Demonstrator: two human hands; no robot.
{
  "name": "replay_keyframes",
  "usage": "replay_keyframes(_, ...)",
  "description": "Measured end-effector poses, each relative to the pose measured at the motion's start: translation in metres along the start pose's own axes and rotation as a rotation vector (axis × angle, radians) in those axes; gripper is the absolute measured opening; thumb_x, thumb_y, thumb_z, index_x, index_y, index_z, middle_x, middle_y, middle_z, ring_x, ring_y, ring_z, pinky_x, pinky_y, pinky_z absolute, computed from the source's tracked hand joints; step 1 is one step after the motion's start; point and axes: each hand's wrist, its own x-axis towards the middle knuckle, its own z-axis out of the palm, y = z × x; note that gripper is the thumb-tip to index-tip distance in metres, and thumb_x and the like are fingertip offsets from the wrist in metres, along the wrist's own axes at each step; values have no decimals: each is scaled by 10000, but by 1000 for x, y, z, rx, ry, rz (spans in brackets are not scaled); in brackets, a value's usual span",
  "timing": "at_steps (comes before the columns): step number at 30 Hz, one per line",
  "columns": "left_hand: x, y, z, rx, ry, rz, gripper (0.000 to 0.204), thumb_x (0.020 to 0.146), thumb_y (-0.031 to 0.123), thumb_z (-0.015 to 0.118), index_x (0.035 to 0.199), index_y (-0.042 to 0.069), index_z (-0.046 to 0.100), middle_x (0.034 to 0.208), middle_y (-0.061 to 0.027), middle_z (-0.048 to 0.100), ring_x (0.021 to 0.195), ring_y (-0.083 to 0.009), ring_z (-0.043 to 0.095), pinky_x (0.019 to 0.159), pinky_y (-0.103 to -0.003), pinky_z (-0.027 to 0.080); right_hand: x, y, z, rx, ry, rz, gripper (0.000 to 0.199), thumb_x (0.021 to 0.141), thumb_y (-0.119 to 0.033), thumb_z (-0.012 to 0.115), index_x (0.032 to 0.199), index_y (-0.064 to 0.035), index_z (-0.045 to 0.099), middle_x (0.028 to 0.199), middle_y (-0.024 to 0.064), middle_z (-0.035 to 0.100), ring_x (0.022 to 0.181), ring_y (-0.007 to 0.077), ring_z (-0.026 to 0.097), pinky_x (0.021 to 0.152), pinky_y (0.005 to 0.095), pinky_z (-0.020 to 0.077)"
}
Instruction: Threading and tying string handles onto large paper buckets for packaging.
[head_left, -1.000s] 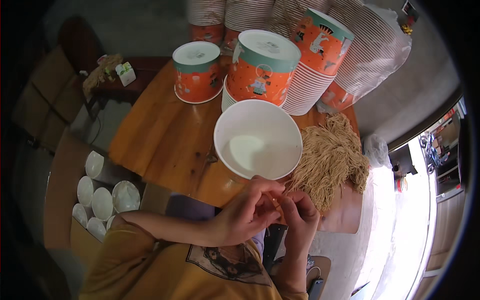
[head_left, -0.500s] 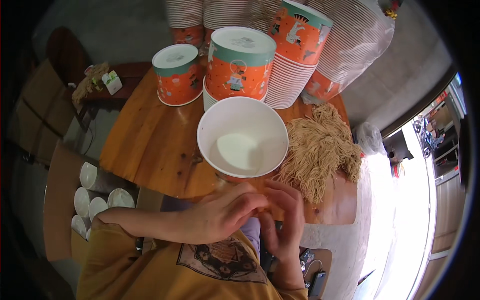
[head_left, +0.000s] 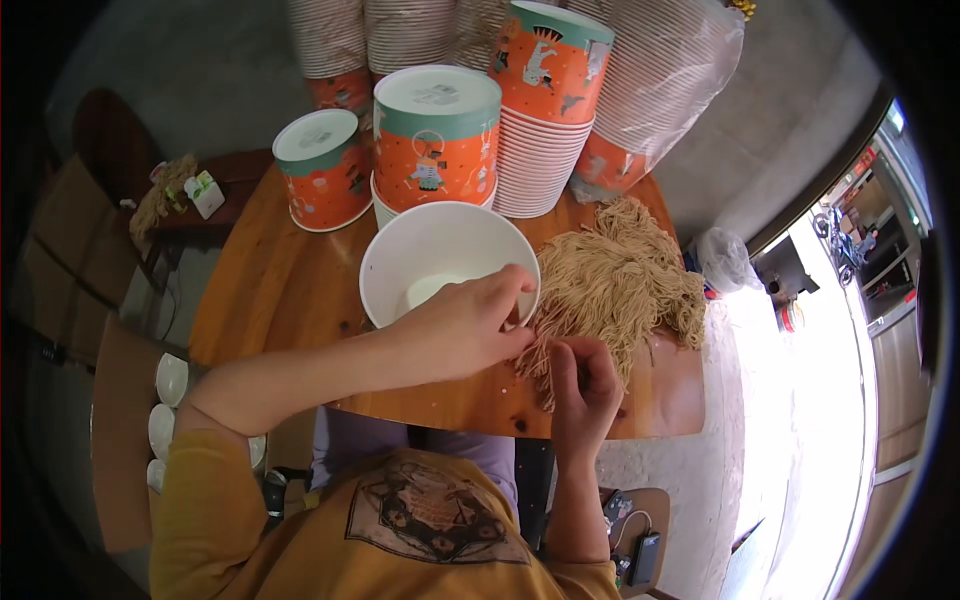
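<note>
A: ok, starting from the far left, what's there?

B: Cardboard box [head_left: 122,440] down low with white round containers [head_left: 161,432] in it. Above that, a bench [head_left: 232,180] with some tan fibers and a little white-and-green pack [head_left: 206,195].

A: and on the table [head_left: 275,290]?

B: Small orange tub [head_left: 325,178] upside down, then a bigger orange tub [head_left: 437,145], also bottom up on top of another one. Right in front of it, near the person's side, there's a white-lined tub [head_left: 450,235] with its mouth facing up.

A: that's where the left hand [head_left: 475,315] is, yeah?

B: Yep, reaching over the tub's right front rim, fingers bent. Can't tell if it's touching the rim or pinching anything. Behind it there's a tall stack of tubs [head_left: 541,150], rims all nested.

A: right hand [head_left: 585,385]?

B: Just right of the left one, apart from it, fingers curled in with the thumb up by the index. Might have something thin, honestly can't tell. Past it is a big heap of tan strands [head_left: 630,275] on the table, then a clear plastic bag [head_left: 725,260] off the edge.
</note>
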Motion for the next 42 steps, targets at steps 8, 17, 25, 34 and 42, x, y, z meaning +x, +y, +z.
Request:
replay_keyframes(8,-44,2,-36,46,-128,-178,505,806,71,579,1305,77,505,825,-89,591,718,-238,601,657,-368,482,-2,8,24,-13,-116,28,76,888,-72,678,888,-15,627,734,51,604,597,83,527,566,234,446)
replay_keyframes(17,-48,3,-39,83,-159,-203,509,816,74,600,1318,104,520,869,-81,569,774,-226,594,680,-351,480,-11,8,47,-58,-132,-78,68,895,-75,661,890,-23,617,734,32,602,597,96,518,557,232,432)
replay_keyframes(25,-44,0,-21,415,127,356,252,780,104,748,1014,75,658,886,-46,558,809,-220,583,670,-328,498,-14,-8,33,410,-297,273,126,969,-152,591,907,-46,618,700,-38,573,613,7,464,535,168,355)
replay_keyframes(34,-43,-3,-16,379,151,352,170,774,73,705,836,54,548,844,-48,525,763,-232,571,607,-370,492,-13,2,28,492,-342,327,71,944,-97,625,947,-26,632,785,-67,540,681,7,445,615,163,368)
replay_keyframes(42,-42,-2,-14,108,80,20,212,806,53,656,943,43,494,844,-77,572,696,-257,614,611,-362,499,-13,16,41,395,-83,195,63,878,11,632,897,-22,581,779,-39,568,717,15,505,664,177,443)
